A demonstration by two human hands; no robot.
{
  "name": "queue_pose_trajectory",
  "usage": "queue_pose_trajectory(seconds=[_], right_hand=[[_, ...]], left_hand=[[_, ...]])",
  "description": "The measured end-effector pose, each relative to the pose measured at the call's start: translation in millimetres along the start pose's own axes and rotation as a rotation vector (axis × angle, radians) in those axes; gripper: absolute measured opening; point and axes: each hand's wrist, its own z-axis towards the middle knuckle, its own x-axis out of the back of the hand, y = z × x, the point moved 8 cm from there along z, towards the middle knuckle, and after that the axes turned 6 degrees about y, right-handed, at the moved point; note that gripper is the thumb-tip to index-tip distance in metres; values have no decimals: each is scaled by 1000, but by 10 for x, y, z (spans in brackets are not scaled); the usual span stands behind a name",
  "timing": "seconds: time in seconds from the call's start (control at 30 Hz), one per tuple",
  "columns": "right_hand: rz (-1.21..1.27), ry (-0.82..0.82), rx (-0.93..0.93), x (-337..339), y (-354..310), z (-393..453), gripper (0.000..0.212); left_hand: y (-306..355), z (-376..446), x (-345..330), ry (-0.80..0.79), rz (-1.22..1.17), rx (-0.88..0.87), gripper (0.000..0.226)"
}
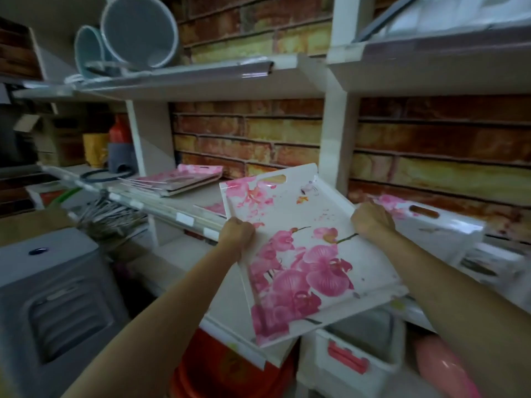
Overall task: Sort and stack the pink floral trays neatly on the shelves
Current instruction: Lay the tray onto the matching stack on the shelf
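A large white tray with pink orchid print (310, 254) hangs tilted in front of the middle shelf (172, 209). My left hand (237, 235) grips its left rim and my right hand (372, 221) grips its right rim. A second white tray edge shows underneath it at the lower left (230, 331). A stack of smaller pink floral trays (184, 179) lies on the shelf to the left. More white floral trays with a cut-out handle (425, 216) rest on the shelf to the right, behind my right hand.
Grey buckets (138, 33) lie on the top shelf. A white upright post (333, 145) divides the shelf bays before a brick-pattern wall. A grey plastic bin (48, 297) stands at lower left; red basins (230, 369) and a white box (356, 357) sit below.
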Motion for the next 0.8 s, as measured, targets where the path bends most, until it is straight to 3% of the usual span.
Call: queue_pose_trajectory(seconds=[0.1, 0.23, 0.4, 0.5, 0.6, 0.7, 0.8], right_hand=[[13, -31, 17, -235, -394, -161, 37], [20, -67, 89, -473, -862, -214, 35], [3, -134, 150, -909, -1201, -27, 34], [-43, -215, 222, -1173, -1382, 159, 32], [-82, -289, 295, -1372, -1556, 410, 15], [-56, -354, 295, -1508, -1673, 679, 11], [11, -390, 248, -1599, -1694, 889, 32]], left_hand=[[-218, 73, 390, 24, -32, 105, 36], [-456, 279, 726, 86, -91, 189, 39], [-624, 599, 979, 174, -248, 215, 33], [-591, 881, 1057, 181, -336, 215, 11], [-388, 1227, 1065, 147, -312, 176, 16], [-201, 1630, 985, 136, -329, 131, 34], [-142, 1922, 849, 128, -270, 142, 24]])
